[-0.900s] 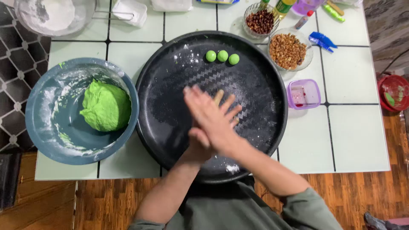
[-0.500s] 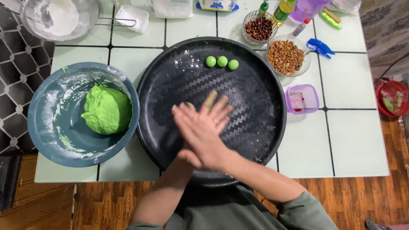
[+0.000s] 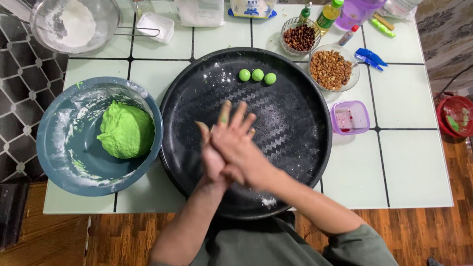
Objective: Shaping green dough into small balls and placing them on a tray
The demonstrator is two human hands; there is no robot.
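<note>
Tray [image 3: 305, 162], large, round, black, with a ribbed bottom dusted in places with white flour, lies at the middle of the white tiled surface [image 3: 419, 162]; we hold both hands over its near half. Our right hand [image 3: 239, 143] lies flat across our left hand [image 3: 209, 157], palms pressed together, fingers [image 3: 241, 116] straight and spread toward the far rim; whether anything is caught between the palms we cannot tell. Three small green dough balls [image 3: 257, 75] sit in a row, touching one another, near the tray's far rim. Left of the tray, just beside it, stands a grey-blue bowl [image 3: 59, 162], floured inside, holding a big lump of green dough [image 3: 126, 130]. At the far left corner is a glass bowl of white flour [image 3: 74, 22], with a small white container [image 3: 155, 27] near it. To the tray's far right stand a glass dish of dark nuts [image 3: 300, 37] and a glass dish of lighter brown nuts [image 3: 331, 69], close together. A small purple-rimmed box [image 3: 350, 117] sits just beside the tray's right rim. A blue clip [image 3: 370, 56] lies beyond the nut dishes. A red pail [image 3: 456, 116] stands on the wooden floor [image 3: 428, 231] to the right.
</note>
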